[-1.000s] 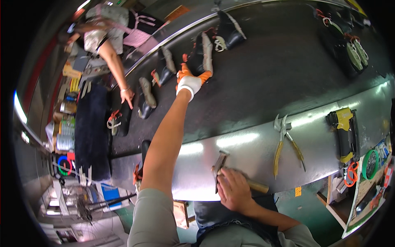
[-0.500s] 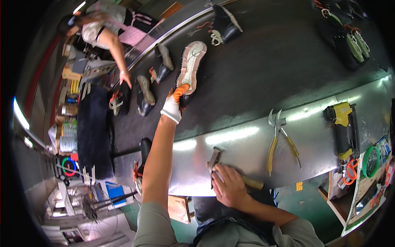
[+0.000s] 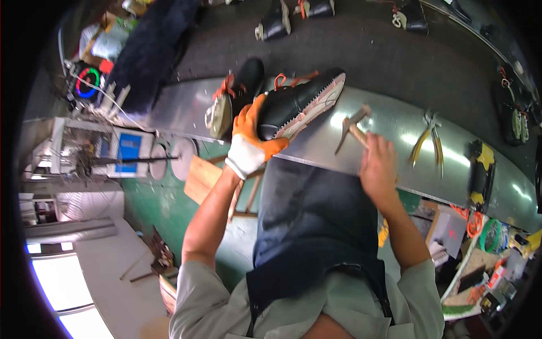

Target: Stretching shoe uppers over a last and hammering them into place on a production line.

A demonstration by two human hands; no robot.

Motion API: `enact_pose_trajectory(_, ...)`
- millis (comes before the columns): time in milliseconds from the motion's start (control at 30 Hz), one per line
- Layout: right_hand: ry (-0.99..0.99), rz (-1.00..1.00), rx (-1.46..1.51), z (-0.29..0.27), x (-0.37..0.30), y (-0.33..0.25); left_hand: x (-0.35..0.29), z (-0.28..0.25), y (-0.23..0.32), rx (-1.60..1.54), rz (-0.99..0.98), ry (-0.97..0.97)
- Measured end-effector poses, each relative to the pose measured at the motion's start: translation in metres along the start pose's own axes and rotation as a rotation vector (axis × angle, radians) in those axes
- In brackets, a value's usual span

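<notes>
My left hand (image 3: 250, 140), in a white glove with orange fingers and palm, grips the heel end of a black shoe (image 3: 291, 103). The shoe is tipped on its side, its pale pinkish, jagged-edged sole facing right and its toe pointing away from me. Red laces show on top. My right hand (image 3: 379, 168), bare, is closed round the wooden handle of a hammer (image 3: 358, 134); the metal head lies over the steel edge of the bench, to the right of the sole. Left of the held shoe stands another black shoe (image 3: 247, 79) with red laces, near my gloved fingers.
Yellow-handled pincers (image 3: 427, 141) and a yellow-and-black tool (image 3: 481, 172) lie on the steel strip (image 3: 395, 113) to the right. More shoes (image 3: 274, 21) rest on the dark belt (image 3: 361, 56). A wooden stool (image 3: 201, 178) stands below the bench.
My left hand has brought the shoe from the belt towards me to the steel edge and turned it. My right hand has lifted the hammer by its handle. The view has swung down.
</notes>
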State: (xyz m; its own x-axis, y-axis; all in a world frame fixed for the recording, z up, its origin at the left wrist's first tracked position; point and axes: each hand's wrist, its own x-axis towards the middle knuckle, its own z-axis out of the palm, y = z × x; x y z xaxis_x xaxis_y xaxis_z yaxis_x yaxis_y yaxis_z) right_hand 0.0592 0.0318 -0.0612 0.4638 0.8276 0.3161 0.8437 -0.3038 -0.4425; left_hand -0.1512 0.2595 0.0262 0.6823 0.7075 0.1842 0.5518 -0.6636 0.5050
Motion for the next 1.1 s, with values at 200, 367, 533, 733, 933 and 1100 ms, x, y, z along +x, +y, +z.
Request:
enact_pose_trajectory(200, -0.091, 0.226, -0.03, -0.032, -0.004, 0.004, -0.039, 0.042, -0.028, 0.004, -0.011, 0.072)
enact_pose_trajectory(367, -0.081, 0.273, 0.393, -0.072, 0.021, -0.08, -0.05, 0.045, -0.024, 0.112, -0.033, 0.117)
enact_pose_trajectory(533, 0.15, -0.323, 0.4, -0.043, 0.038, -0.091, -0.045, 0.047, -0.022, 0.088, -0.037, 0.108)
enact_pose_trajectory(733, -0.157, -0.058, 0.196, -0.066, 0.036, -0.112, -0.045, 0.038, -0.041, -0.054, -0.049, 0.064)
enact_pose_trajectory(933, -0.156, -0.104, 0.215, -0.016, 0.035, -0.082, -0.034, 0.039, -0.034, -0.009, -0.106, -0.009)
enact_pose_trajectory(1100, 0.087, -0.07, 0.239, -0.066, 0.037, -0.127, -0.035, 0.03, -0.044, -0.045, -0.07, -0.021)
